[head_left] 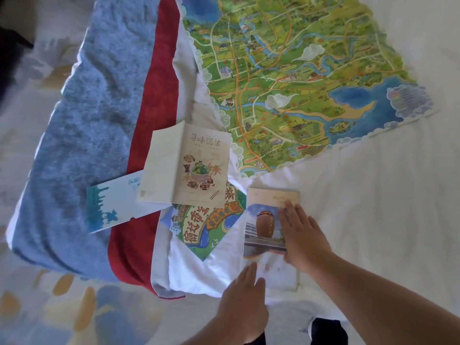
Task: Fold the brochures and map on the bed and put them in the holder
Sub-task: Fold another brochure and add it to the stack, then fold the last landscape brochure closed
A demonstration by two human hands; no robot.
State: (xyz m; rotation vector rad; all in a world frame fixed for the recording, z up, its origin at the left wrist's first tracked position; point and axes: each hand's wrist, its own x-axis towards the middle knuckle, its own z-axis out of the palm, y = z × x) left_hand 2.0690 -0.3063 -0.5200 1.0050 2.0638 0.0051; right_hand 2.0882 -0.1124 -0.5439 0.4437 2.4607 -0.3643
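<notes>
Brochure (pixel 263 225) needs its edges squared before creasing, right hand (pixel 305 235) pressing flat-fingered, left hand (pixel 245 292) steadying its near end, fingers straight.

I see the map (pixel 298 78) green with blue water, orange roads and white cloud edging, the cream brochure (pixel 196 165) with painted dishes, the white brochure (pixel 112 205) with teal silhouettes, the near brochure (pixel 265 227) with a brown jar on sky-blue, and the blanket (pixel 94 120) mottled blue, red-edged.
</notes>
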